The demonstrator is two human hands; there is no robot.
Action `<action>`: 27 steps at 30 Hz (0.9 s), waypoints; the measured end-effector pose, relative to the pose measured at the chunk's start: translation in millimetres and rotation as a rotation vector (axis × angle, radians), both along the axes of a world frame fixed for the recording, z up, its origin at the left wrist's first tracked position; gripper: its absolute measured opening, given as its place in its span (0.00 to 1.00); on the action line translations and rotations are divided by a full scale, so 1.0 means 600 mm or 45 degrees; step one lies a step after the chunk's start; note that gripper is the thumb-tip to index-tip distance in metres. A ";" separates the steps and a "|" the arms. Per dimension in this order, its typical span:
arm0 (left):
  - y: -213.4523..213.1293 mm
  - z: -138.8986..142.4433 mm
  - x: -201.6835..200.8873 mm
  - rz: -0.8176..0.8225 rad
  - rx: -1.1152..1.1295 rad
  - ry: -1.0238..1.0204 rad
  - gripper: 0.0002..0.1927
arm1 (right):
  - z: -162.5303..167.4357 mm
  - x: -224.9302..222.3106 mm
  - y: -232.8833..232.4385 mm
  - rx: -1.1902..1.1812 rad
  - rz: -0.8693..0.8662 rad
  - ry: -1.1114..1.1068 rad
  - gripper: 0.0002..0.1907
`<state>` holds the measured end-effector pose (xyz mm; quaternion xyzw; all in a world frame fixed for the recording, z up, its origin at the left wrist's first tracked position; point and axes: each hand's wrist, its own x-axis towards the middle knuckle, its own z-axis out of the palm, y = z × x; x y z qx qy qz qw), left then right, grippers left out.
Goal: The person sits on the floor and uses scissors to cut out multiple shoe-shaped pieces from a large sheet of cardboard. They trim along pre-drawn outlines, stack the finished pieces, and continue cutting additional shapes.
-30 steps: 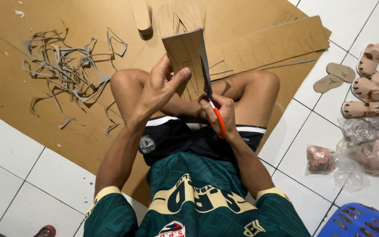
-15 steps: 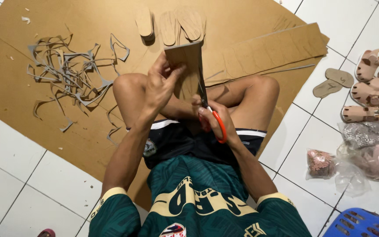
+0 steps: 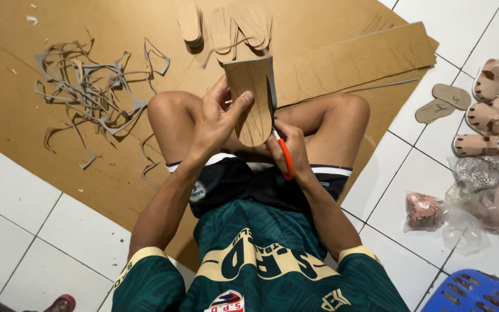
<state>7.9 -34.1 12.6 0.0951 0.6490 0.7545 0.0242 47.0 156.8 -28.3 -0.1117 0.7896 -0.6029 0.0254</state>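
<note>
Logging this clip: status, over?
Left hand grips cardboard piece. Right hand works orange-handled scissors along its edge. Nothing obstructing the cut.

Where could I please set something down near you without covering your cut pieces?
Bare white floor tiles lie beyond the left elbow. On the brown cardboard sheet, the strip above the grey offcut strips is free. The side with the tan sandals is crowded.

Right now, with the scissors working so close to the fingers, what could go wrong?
1. The left hand grips the cardboard piece right beside the scissors in the right hand, so a slip might nick a finger.
2. The cutting happens just above bare knees; dropped scissors could hit a leg.
3. The piece bends in the grip, so the cut may wander.
</note>
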 end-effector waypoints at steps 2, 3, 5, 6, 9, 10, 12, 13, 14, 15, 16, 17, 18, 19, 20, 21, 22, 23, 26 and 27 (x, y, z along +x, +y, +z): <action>0.001 0.000 0.000 -0.008 0.011 -0.020 0.20 | 0.001 0.001 0.001 0.030 -0.010 0.106 0.11; 0.001 -0.001 0.000 -0.010 0.015 -0.026 0.20 | 0.001 0.002 0.002 0.008 -0.006 0.069 0.12; 0.001 -0.003 -0.001 -0.015 0.015 -0.026 0.19 | 0.004 0.006 0.005 -0.035 -0.012 -0.017 0.12; 0.001 -0.004 -0.002 -0.017 0.016 -0.023 0.19 | 0.005 0.006 0.006 -0.030 -0.025 -0.036 0.13; 0.003 -0.007 -0.002 -0.024 0.009 -0.028 0.19 | 0.006 0.008 0.008 -0.024 -0.056 -0.106 0.13; 0.003 -0.008 -0.003 -0.025 0.006 -0.031 0.19 | 0.006 0.008 0.008 -0.029 -0.069 -0.136 0.13; 0.005 -0.009 -0.003 -0.027 0.003 -0.040 0.19 | 0.004 0.011 0.008 -0.021 -0.092 -0.039 0.12; 0.006 -0.009 -0.004 -0.033 0.034 -0.049 0.19 | 0.002 0.011 0.007 -0.012 -0.096 0.095 0.12; 0.007 -0.008 -0.007 -0.041 0.066 -0.058 0.20 | 0.001 0.011 0.006 -0.003 -0.101 0.229 0.12; 0.008 -0.007 -0.008 -0.050 0.099 -0.072 0.20 | 0.000 0.012 0.007 0.002 -0.107 0.128 0.12; 0.009 -0.006 -0.012 0.001 0.044 -0.040 0.21 | -0.001 0.012 0.006 0.003 -0.110 0.032 0.11; 0.008 -0.003 -0.017 0.051 -0.016 -0.004 0.21 | -0.002 0.011 0.006 0.000 -0.112 -0.060 0.11; 0.008 -0.001 -0.021 0.099 -0.074 0.029 0.22 | -0.002 0.010 0.006 -0.001 -0.108 -0.074 0.11; 0.009 0.002 -0.023 0.097 -0.007 0.005 0.19 | -0.002 0.010 0.007 0.000 -0.105 -0.089 0.12; 0.010 0.004 -0.023 0.093 0.060 -0.018 0.17 | -0.002 0.009 0.007 0.000 -0.103 -0.104 0.12; 0.012 0.007 -0.022 0.084 0.126 -0.042 0.15 | -0.002 0.005 0.008 0.006 -0.094 -0.070 0.12; 0.016 0.008 -0.018 0.091 0.105 -0.034 0.15 | -0.003 0.001 0.009 0.012 -0.086 -0.038 0.12; 0.020 0.009 -0.011 0.103 0.082 -0.030 0.15 | -0.003 -0.001 0.009 0.017 -0.072 -0.010 0.12; 0.025 0.012 0.005 0.146 -0.035 -0.037 0.15 | -0.006 -0.007 0.004 -0.032 -0.037 0.192 0.12; 0.025 0.013 0.009 0.157 -0.079 -0.050 0.15 | -0.006 -0.006 0.003 -0.049 -0.043 0.144 0.12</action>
